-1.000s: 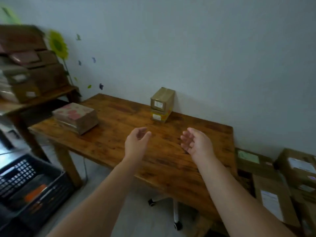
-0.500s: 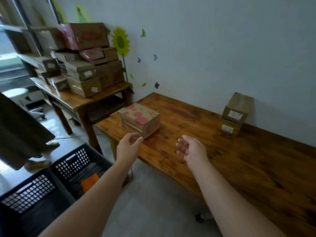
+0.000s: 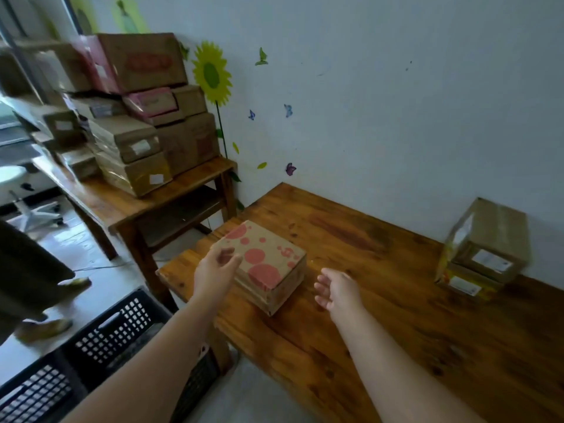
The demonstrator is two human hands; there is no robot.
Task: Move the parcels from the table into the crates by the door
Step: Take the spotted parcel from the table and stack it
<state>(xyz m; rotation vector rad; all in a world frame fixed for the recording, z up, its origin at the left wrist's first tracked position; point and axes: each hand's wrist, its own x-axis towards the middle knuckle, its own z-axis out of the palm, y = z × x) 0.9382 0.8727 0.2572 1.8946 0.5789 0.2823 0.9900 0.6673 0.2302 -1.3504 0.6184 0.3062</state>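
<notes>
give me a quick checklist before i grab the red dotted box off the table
1. Both hands free: ok, the left hand and right hand hold nothing.
2. Left hand at the red-dotted parcel: ok, it is over the near left corner; contact cannot tell.
3. Right hand at the parcel: not ok, it hangs open above the table, apart from the parcel's right side.
4. Parcel top free: ok, nothing lies on it.
5. Room in the black crate: cannot tell, the left arm hides much of its inside.
6. Way to the crate: not ok, a person's legs stand near it.
</notes>
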